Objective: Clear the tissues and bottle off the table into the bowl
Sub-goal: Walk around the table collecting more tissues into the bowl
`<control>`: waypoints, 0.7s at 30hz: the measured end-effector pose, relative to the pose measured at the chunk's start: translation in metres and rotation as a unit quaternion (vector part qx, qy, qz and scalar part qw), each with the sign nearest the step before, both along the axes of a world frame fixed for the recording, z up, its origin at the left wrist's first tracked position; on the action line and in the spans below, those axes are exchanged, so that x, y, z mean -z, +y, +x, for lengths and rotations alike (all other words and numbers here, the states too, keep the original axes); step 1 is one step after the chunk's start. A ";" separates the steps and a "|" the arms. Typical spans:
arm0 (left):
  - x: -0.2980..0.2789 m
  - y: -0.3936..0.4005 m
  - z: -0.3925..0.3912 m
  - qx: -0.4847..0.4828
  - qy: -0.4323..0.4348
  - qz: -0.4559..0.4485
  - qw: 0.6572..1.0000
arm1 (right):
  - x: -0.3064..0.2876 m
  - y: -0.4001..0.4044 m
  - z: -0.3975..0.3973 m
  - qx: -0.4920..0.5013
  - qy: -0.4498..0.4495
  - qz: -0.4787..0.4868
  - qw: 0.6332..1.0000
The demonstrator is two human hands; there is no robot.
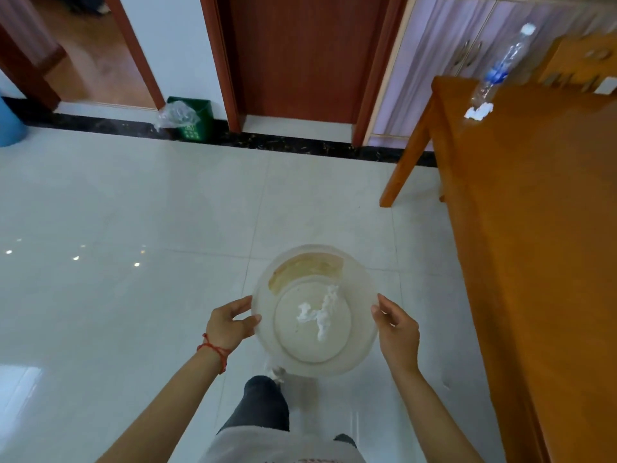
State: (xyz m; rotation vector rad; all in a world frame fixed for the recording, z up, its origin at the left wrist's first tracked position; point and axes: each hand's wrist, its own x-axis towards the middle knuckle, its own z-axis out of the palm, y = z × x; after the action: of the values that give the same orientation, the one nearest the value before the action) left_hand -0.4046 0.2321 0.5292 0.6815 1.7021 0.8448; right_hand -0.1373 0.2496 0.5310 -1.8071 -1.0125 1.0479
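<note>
My hands, left [230, 324] and right [397, 332], grip the bowl [360, 285] holding one tissue [317, 314]; next I carry it to the desk [534, 202] for the bottle [500, 66].

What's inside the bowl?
The bowl holds a crumpled white tissue and a brownish smear on its far wall. Nothing looks hidden; it's see-through.

Translucent bowl [362, 335], white tissue [319, 312], orange table [541, 208].

Translucent, smooth plastic bowl [314, 365]; crumpled white paper tissue [319, 312]; glossy varnished wooden bench [534, 202]; clear plastic bottle [500, 66]; glossy tiled floor [133, 202].
</note>
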 end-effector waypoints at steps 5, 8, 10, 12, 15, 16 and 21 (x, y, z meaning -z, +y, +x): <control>-0.007 0.098 -0.026 0.030 0.001 0.004 1.000 | -0.003 0.079 -0.022 0.030 0.011 -0.004 0.999; -0.014 0.154 -0.034 0.046 -0.006 0.017 0.999 | -0.004 0.123 -0.032 0.046 0.019 -0.001 0.999; -0.015 0.186 -0.036 0.053 -0.004 0.020 0.998 | -0.004 0.149 -0.036 0.056 0.022 -0.002 0.998; -0.015 0.218 -0.038 0.054 -0.010 0.018 0.998 | -0.004 0.176 -0.038 0.071 0.026 0.000 0.997; -0.009 0.265 -0.036 0.058 -0.018 0.009 0.998 | -0.002 0.221 -0.036 0.085 0.023 0.001 0.996; -0.007 0.282 -0.035 0.057 -0.022 0.005 0.998 | 0.000 0.238 -0.035 0.088 0.022 -0.001 0.996; 0.002 0.367 -0.022 0.050 -0.020 -0.003 0.999 | 0.008 0.323 -0.023 0.083 0.018 0.005 0.996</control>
State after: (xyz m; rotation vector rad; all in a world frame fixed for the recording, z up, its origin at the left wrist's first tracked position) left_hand -0.4265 0.5995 0.5267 0.7354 1.6205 0.7775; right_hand -0.1598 0.5726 0.5229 -1.8237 -0.8294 0.9681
